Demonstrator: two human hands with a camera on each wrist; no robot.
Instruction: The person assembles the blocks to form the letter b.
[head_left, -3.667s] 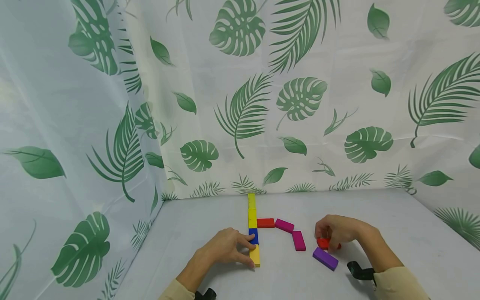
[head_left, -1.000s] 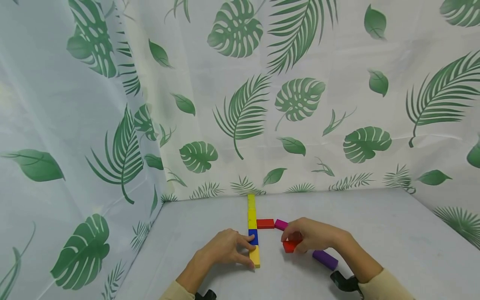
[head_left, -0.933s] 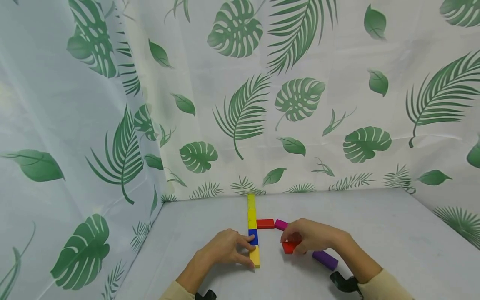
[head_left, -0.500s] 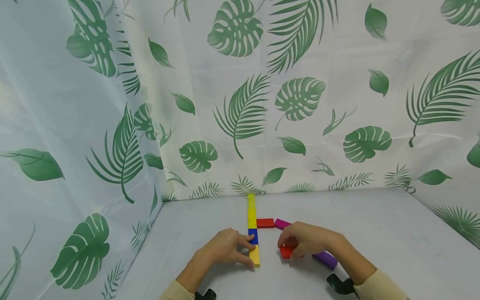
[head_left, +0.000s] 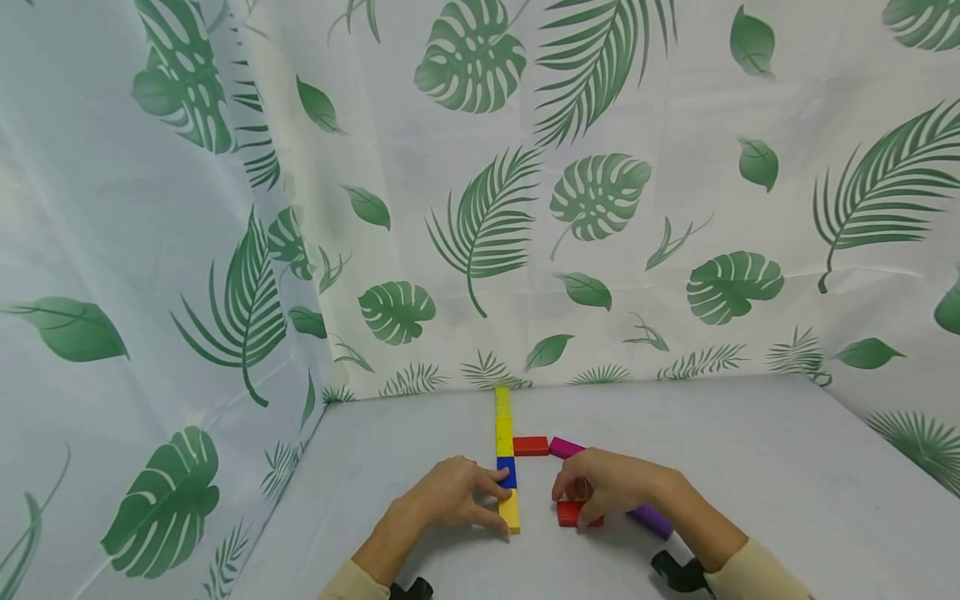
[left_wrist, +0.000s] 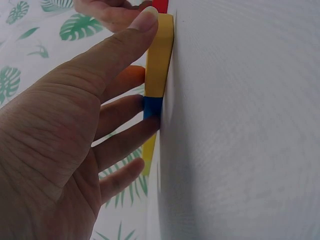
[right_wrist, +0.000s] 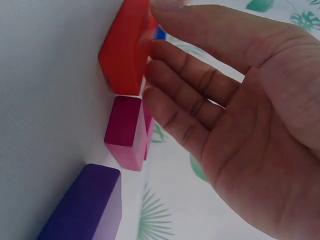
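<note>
My right hand (head_left: 618, 482) pinches a red wooden block (head_left: 567, 512) between thumb and fingers, low at the table. My left hand (head_left: 453, 492) lies against a straight column of blocks, its fingers extended. Its fingertips touch the blue block (head_left: 507, 472), and the thumb is at the near end of the orange-yellow block (head_left: 510, 514). Farther up the column are yellow blocks (head_left: 504, 435). Another red block (head_left: 531, 446) joins the column's right side, followed by a slanted magenta block (head_left: 565, 447). A second magenta block (right_wrist: 125, 127) shows in the right wrist view, hidden in the head view.
A purple block (head_left: 651, 522) lies under the right wrist, partly covered. Black wrist devices (head_left: 678, 572) sit near both sleeves. The white table (head_left: 787, 467) ends at a leaf-printed curtain (head_left: 600, 333) behind and a similar one at the left.
Earlier, my right hand was at the red block beyond the purple one. It has carried that block left, then slightly nearer, turning it level. My left hand has stayed in place.
</note>
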